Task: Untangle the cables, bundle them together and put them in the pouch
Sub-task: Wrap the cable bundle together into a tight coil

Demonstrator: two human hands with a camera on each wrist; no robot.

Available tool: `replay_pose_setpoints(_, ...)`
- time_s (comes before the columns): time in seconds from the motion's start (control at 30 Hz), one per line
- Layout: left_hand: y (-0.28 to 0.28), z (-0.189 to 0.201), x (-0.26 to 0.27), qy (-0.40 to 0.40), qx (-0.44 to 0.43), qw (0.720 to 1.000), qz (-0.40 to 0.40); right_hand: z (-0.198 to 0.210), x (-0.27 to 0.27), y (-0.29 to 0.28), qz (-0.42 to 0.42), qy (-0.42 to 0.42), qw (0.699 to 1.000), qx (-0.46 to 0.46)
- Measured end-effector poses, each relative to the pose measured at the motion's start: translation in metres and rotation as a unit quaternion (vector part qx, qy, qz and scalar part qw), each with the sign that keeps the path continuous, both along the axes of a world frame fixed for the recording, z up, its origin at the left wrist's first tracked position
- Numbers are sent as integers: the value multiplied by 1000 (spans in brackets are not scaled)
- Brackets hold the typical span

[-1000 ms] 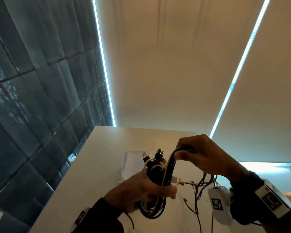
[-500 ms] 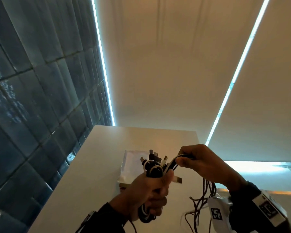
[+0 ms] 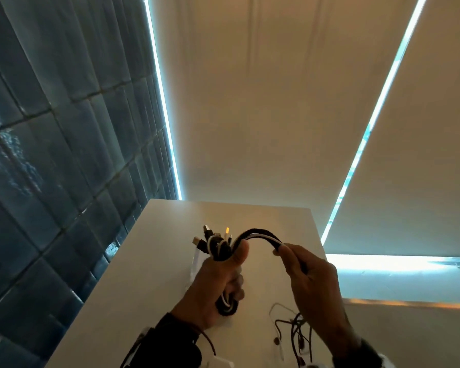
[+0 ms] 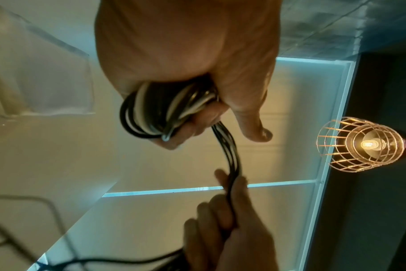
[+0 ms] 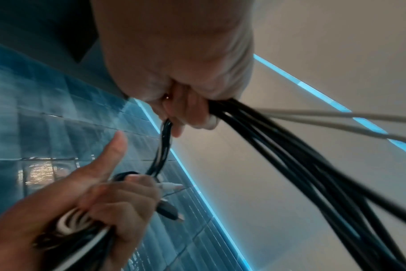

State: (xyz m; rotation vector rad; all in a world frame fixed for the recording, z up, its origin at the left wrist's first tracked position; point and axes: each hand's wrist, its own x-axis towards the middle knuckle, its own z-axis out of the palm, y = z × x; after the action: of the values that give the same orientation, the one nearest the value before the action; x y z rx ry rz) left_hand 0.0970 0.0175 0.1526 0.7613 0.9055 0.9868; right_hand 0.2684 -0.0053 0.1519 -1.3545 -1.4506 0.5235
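My left hand point(image 3: 218, 282) grips a coiled bundle of black and white cables point(image 3: 218, 247) above the white table point(image 3: 157, 261), thumb up beside the coil, several plugs sticking out of its top. In the left wrist view the coil point(image 4: 155, 110) sits in the same fist. A run of loose cable strands point(image 3: 260, 235) arches from the coil to my right hand point(image 3: 303, 272), which pinches them between thumb and fingers. Below that hand the strands point(image 5: 313, 174) hang free. The clear pouch point(image 3: 197, 261) lies on the table, mostly hidden behind my left hand.
A tangle of thin dark wires point(image 3: 298, 333) lies on the table near its front right. A dark tiled wall point(image 3: 51, 168) runs along the left. Pale roller blinds point(image 3: 276, 102) hang behind the table. A wire-cage lamp point(image 4: 362, 144) glows in the left wrist view.
My left hand turned the coil upright, its thumb now pointing up. The right hand moved right and down, drawing the loose strands out into an arch. The head view tilted, the hands sit higher.
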Motion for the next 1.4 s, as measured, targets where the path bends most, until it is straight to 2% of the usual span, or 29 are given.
replay_pose_setpoints(0.07, -3, -5, 7, 20, -1, 999, -30, 4, -14, 1, 13, -39, 997, 64)
replay_pose_setpoints(0.13, -5, -6, 13, 4, 4, 999, -50, 3, -26, 3, 62, -82, 989, 104)
replay_pose_setpoints(0.2, -4, 0, 17, -19, -9, 998, -54, -4, -33, 3, 124, -155, 975, 97)
replay_pose_setpoints(0.3, 3, 4, 17, -52, -84, 995, -29, -11, -40, 2, 170, -313, 932, 63)
replay_pose_setpoints(0.37, 10, 1, 16, -68, -105, 992, 16, -11, -45, 3, 182, -345, 920, 25)
replay_pose_setpoints(0.43, 19, -1, 15, -102, -110, 985, 90, -8, -48, 2, 179, -293, 939, -14)
replay_pose_setpoints(0.5, 31, 4, 5, -151, -93, 972, 157, -10, -51, -4, 163, -202, 965, -26)
replay_pose_setpoints(0.57, 40, 14, -4, -196, -68, 960, 188, -16, -48, -10, 167, -130, 976, -41)
replay_pose_setpoints(0.6, 43, 19, -8, -198, -58, 960, 190, -19, -46, -13, 185, -109, 975, -51)
replay_pose_setpoints(0.67, 45, 27, -11, -186, -27, 965, 185, -29, -38, -18, 236, -3, 968, -83)
replay_pose_setpoints(0.73, 48, 36, -16, -179, 7, 965, 190, -44, -22, -22, 276, 112, 941, -161)
replay_pose_setpoints(0.77, 52, 41, -20, -173, 19, 965, 197, -54, -10, -27, 280, 125, 929, -205)
replay_pose_setpoints(0.83, 57, 45, -27, -154, 41, 965, 208, -78, 20, -33, 273, 66, 926, -251)
replay_pose_setpoints(0.87, 58, 45, -28, -144, 49, 965, 213, -90, 36, -33, 283, 21, 920, -269)
replay_pose_setpoints(0.93, 54, 42, -26, -116, 55, 966, 223, -105, 65, -30, 326, -100, 878, -337)
replay_pose_setpoints(1.0, 49, 38, -22, -101, 56, 966, 233, -96, 86, -24, 336, -204, 846, -360)
replay_pose_setpoints(1.03, 49, 37, -18, -99, 55, 966, 234, -81, 86, -18, 314, -221, 855, -349)
replay_pose_setpoints(1.13, 43, 35, -1, -105, 52, 970, 214, -25, 44, -6, 250, -158, 926, -233)
replay_pose_setpoints(1.17, 41, 35, 7, -102, 53, 972, 204, -15, 24, -3, 246, -127, 937, -211)
replay_pose_setpoints(1.27, 36, 39, 24, -71, 74, 977, 186, -12, -30, 7, 288, 16, 945, -155)
replay_pose_setpoints(1.33, 37, 47, 20, -53, 80, 979, 178, -16, -42, 8, 294, 132, 935, -147)
replay_pose_setpoints(1.4, 36, 50, 9, -43, 60, 985, 157, -20, -43, 4, 301, 166, 930, -133)
